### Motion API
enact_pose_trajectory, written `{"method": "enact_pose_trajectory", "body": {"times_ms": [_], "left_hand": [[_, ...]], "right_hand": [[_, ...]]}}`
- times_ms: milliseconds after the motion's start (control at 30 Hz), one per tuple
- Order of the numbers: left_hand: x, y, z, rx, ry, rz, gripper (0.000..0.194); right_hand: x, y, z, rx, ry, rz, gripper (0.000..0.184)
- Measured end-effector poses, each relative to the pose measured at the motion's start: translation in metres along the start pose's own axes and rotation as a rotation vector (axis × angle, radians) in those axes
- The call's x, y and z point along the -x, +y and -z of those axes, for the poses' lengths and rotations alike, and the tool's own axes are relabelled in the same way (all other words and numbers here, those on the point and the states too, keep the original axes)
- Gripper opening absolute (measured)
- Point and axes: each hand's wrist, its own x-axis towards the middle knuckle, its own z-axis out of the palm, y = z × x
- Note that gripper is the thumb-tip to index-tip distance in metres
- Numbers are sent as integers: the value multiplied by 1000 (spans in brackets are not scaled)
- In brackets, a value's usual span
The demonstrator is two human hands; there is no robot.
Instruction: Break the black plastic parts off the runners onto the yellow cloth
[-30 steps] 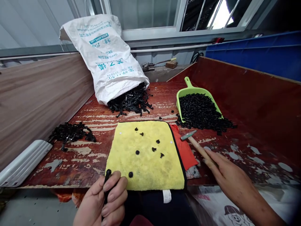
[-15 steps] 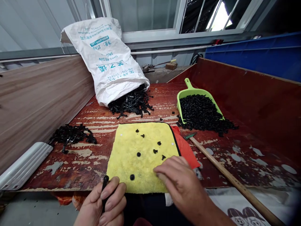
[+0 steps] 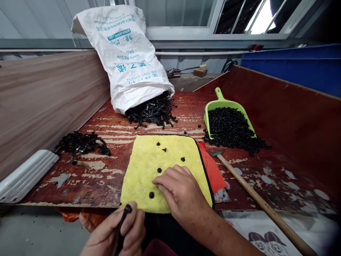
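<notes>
My left hand is at the table's near edge, closed round a thin black plastic strip whose round end sticks up. My right hand lies on the yellow cloth, knuckles up, fingertips bent down next to a small black stud. What the fingertips pinch, if anything, is hidden. A few more black studs dot the cloth ahead of that hand. A hammer with a wooden handle lies free on the table to the right.
A white sack at the back spills black strips. A green scoop holds a heap of black studs. Another pile of black parts lies left, by a white moulding. Wooden boards wall both sides.
My right hand let go of the hammer, crossed left onto the yellow cloth and now covers studs in its middle. My left hand sank a little lower, still gripping the strip.
</notes>
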Motion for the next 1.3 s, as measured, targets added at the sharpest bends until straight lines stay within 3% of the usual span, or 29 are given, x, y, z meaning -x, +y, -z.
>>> {"method": "enact_pose_trajectory", "body": {"times_ms": [100, 167, 267, 333, 867, 1300], "left_hand": [[-5, 12, 15, -478, 269, -145, 34], [-11, 20, 23, -812, 371, -215, 34], [-18, 26, 24, -1160, 325, -380, 34], [-21, 26, 21, -1250, 286, -438, 32], [-44, 11, 14, -1231, 297, -291, 38], [-44, 15, 10, -1211, 291, -302, 31]], "right_hand": [[18, 14, -2, 131, -78, -112, 20], [26, 16, -7, 142, -93, -142, 17], [27, 11, -18, 130, -81, -136, 10], [24, 7, -24, 122, -83, -121, 7], [17, 8, -38, 135, -76, -150, 3], [17, 8, -34, 87, -65, -151, 3]]}}
